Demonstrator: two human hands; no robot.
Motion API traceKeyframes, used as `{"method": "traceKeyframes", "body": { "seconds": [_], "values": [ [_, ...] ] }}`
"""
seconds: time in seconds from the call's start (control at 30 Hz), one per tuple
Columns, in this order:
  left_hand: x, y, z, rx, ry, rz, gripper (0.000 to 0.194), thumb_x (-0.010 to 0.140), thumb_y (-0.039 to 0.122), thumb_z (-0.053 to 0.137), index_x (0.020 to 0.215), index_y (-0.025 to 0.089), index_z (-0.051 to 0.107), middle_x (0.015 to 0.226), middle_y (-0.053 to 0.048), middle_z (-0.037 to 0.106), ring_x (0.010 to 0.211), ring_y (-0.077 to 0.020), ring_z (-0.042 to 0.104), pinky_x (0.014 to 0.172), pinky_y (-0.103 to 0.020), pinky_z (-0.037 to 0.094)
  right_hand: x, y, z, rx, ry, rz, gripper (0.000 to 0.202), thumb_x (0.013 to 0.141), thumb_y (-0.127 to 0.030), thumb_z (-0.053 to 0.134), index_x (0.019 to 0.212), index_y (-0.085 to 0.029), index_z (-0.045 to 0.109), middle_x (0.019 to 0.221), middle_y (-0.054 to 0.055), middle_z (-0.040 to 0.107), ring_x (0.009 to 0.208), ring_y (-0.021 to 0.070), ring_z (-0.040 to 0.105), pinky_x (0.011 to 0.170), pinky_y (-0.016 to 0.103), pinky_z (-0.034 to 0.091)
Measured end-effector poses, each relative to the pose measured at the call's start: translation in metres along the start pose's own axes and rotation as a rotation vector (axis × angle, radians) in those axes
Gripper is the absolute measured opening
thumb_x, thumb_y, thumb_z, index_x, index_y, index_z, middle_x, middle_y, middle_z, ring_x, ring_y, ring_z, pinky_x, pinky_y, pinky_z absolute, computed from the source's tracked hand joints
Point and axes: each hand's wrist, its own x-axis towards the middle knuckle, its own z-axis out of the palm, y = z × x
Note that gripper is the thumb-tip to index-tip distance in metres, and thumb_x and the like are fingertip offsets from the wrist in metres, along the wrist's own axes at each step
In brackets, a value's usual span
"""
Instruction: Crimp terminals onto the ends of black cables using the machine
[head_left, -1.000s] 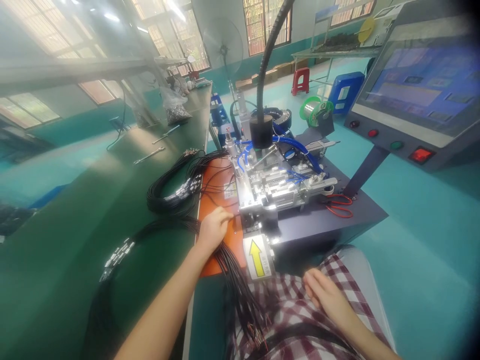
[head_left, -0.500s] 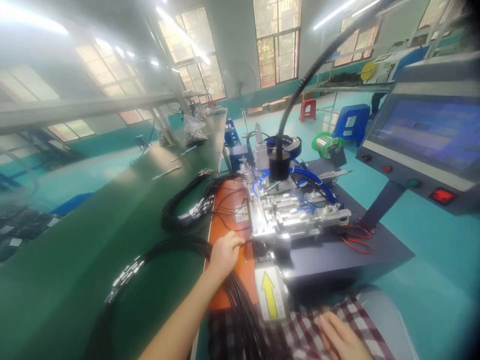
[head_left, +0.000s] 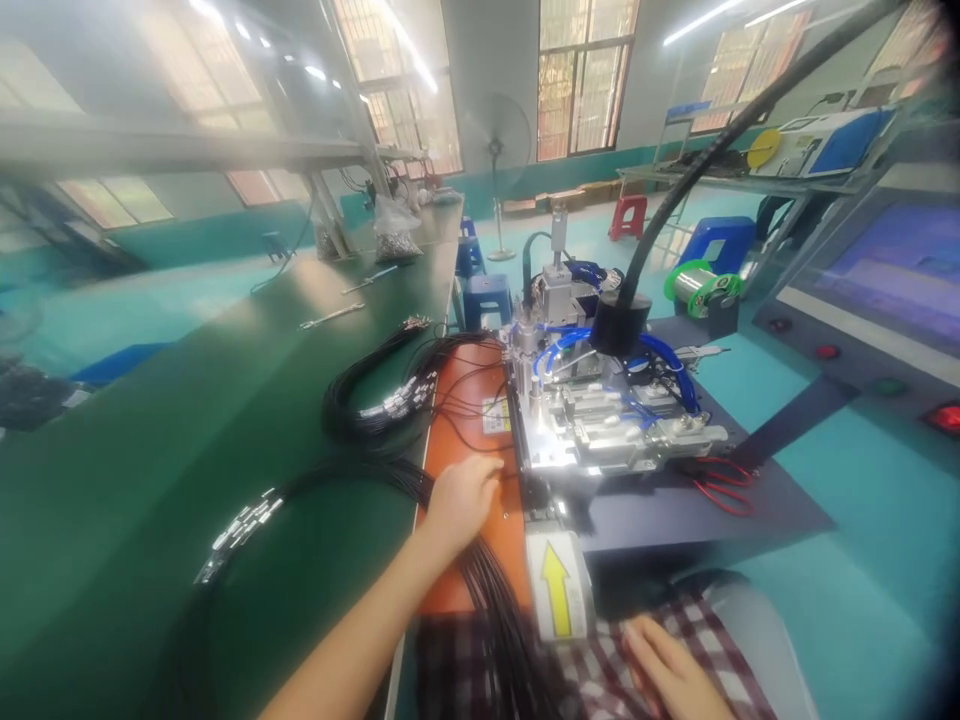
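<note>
My left hand (head_left: 463, 502) is over the orange board (head_left: 496, 560), its fingertips pinched on a thin black cable close to the machine's front left edge. The machine (head_left: 592, 420) carries silver metal slides and blue air tubes. Below my wrist a bundle of black cables (head_left: 499, 620) runs down over the board's near edge. My right hand (head_left: 670, 668) is low above the checkered cloth on my lap, fingers loosely stretched and holding nothing. Nearest to it is a pale box with a yellow arrow (head_left: 556, 590).
On the green table (head_left: 292, 420) lie two looped cable bundles, one with silver ends (head_left: 244, 530). A plastic bag of small parts (head_left: 396, 235) stands farther back. A screen panel (head_left: 885, 270) is at right, near a green wire spool (head_left: 701, 290). Red-handled pliers (head_left: 724, 485) lie on the machine base.
The view has swung a little to the right. My left hand now sits slightly farther from the machine's edge, still pinching. My right hand stays over my lap.
</note>
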Motion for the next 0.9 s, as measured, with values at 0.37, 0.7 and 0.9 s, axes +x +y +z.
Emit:
{"method": "traceKeyframes", "body": {
  "seconds": [0.37, 0.7, 0.9],
  "values": [
    [-0.07, 0.0, -0.053, -0.072, -0.206, 0.005, 0.015, 0.082, 0.034, 0.063, 0.074, 0.021, 0.059, 0.074, 0.001, 0.061, 0.067, -0.0146, 0.057, 0.058, -0.024, 0.045, -0.007, 0.0, -0.011, -0.012, -0.017, -0.013, 0.049, 0.083, -0.068, 0.044, 0.068, -0.022, 0.042, 0.061, -0.005, 0.049, 0.048, 0.0097, 0.04, 0.053, 0.025, 0.036],
    [-0.081, -0.002, -0.039, 0.08, -0.046, -0.006, 0.022, 0.091, 0.036, 0.049, 0.084, 0.023, 0.065, 0.072, 0.0, 0.067, 0.064, -0.0146, 0.058, 0.063, -0.025, 0.044, -0.028, -0.028, -0.007, -0.162, -0.25, -0.018, 0.038, 0.091, -0.053, 0.043, 0.072, -0.021, 0.049, 0.068, -0.002, 0.057, 0.059, 0.0125, 0.05, 0.062, 0.024, 0.04],
    [-0.057, 0.007, -0.028, 0.219, 0.092, -0.135, 0.023, 0.091, 0.036, 0.048, 0.087, 0.022, 0.065, 0.066, 0.0, 0.066, 0.059, -0.015, 0.057, 0.056, -0.025, 0.035, -0.042, -0.052, 0.003, -0.287, -0.371, -0.049, 0.027, 0.094, -0.04, 0.04, 0.079, -0.022, 0.054, 0.073, -0.002, 0.061, 0.065, 0.0137, 0.054, 0.062, 0.024, 0.039]
  ]
}}
